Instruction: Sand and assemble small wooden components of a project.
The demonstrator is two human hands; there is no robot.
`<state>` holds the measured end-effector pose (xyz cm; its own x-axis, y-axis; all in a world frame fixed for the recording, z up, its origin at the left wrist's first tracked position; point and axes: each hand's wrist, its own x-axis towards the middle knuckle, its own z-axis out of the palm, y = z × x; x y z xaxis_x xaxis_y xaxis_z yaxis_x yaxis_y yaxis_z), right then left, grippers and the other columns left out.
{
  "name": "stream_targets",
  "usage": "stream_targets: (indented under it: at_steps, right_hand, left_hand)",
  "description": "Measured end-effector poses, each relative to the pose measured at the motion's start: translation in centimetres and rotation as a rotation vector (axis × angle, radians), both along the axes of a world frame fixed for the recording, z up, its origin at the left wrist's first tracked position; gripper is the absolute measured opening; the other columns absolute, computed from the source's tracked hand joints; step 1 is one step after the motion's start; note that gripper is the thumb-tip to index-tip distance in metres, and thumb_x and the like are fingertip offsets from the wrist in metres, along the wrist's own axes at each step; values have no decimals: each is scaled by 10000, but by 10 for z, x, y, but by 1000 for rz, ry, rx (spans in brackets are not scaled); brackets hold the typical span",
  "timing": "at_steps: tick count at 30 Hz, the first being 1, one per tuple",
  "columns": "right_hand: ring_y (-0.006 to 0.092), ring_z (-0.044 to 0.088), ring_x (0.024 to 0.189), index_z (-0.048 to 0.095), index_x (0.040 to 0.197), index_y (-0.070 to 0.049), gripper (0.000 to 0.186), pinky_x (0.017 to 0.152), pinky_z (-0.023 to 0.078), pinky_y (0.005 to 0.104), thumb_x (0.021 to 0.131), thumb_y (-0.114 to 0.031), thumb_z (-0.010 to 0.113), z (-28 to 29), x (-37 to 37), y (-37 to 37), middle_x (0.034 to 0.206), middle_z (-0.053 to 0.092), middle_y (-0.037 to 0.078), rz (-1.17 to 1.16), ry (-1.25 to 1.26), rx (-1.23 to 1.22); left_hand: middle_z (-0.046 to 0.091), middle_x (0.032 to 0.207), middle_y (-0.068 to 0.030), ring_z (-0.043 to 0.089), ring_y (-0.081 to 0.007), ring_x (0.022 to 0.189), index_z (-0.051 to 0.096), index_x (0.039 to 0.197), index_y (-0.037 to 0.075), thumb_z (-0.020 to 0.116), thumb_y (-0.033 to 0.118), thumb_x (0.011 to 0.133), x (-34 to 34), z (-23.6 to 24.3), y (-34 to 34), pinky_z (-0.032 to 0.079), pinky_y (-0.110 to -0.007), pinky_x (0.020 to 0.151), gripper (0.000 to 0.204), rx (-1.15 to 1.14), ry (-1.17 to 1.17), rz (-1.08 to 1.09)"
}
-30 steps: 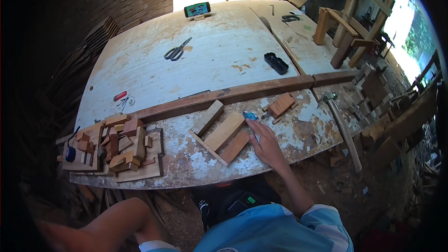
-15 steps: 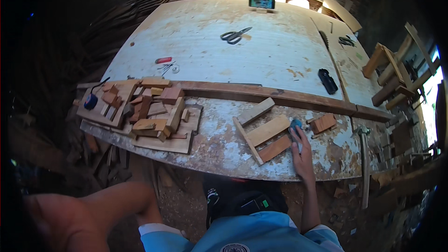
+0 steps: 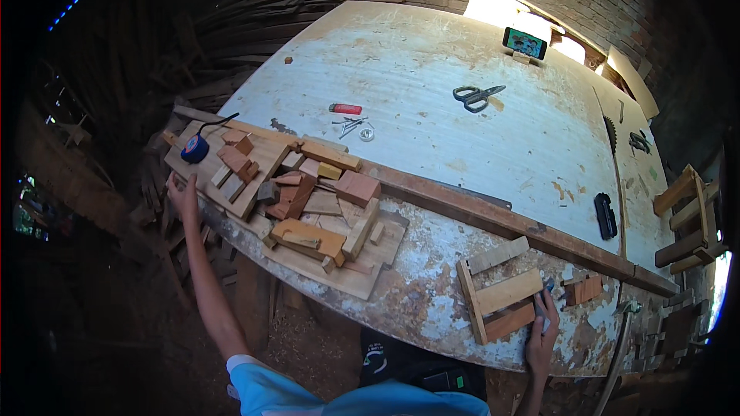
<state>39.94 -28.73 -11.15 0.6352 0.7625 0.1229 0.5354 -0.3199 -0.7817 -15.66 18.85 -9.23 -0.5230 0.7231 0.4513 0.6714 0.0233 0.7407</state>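
My left hand reaches to the near left edge of a wooden board, fingers apart and nothing seen in them. On that board lie a blue tape measure and several small wood blocks. At the right, my right hand is closed around a small blue piece, mostly covered by the fingers, kind unclear. It is beside a comb-like wooden assembly: one upright strip with three slats, two pale and one reddish. A reddish block sits just beyond the hand.
A long wooden beam crosses the table. Beyond it lie scissors, a red lighter, nails and a black tool. A phone stands at the back. A hammer hangs over the right edge.
My view has swung left, so the table appears shifted right and tilted. My left arm has come up from below to the board's edge; my right hand stays by the slats.
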Motion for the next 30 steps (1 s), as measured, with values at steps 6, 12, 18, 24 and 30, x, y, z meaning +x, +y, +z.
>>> stream_targets:
  at_steps: [6,12,18,24,30]
  right_hand:
    - [281,325,1272,552,1197,-22,394,1071,173,425,935,-233,347,8,1,-2,1303,479,146,-45,-100,-134]
    - [311,375,1250,581,1168,-36,360,1062,176,451,906,-208,403,11,1,-1,1275,493,162,50,-143,-110]
    - [312,403,1229,598,1156,-55,349,1055,201,439,897,-210,422,9,7,0,1242,527,156,51,-130,-56]
    - [334,480,1154,584,1140,-10,347,993,321,434,921,-217,412,34,4,-3,1185,559,180,-111,98,154]
    - [351,429,1166,542,1214,-80,385,981,305,443,832,-122,570,84,69,29,1260,472,169,-139,-738,155]
  left_hand:
    - [313,1391,-224,329,-328,1283,318,1369,20,693,492,711,-32,12,79,289,-387,1031,893,-141,299,-96]
    - [413,1306,-213,430,-293,1189,409,1298,-27,715,375,730,-44,-1,126,343,-359,989,760,-192,122,-301]
    - [550,1168,-180,537,-289,1065,589,1126,36,769,230,639,-27,4,95,411,-364,915,554,-40,248,-104]
    - [506,991,-151,549,-291,941,614,1115,198,786,264,646,8,66,21,450,-374,840,504,195,393,133]
    - [577,1104,-87,536,-170,1022,564,1135,15,714,116,755,133,151,-131,407,-286,908,421,194,151,-561]
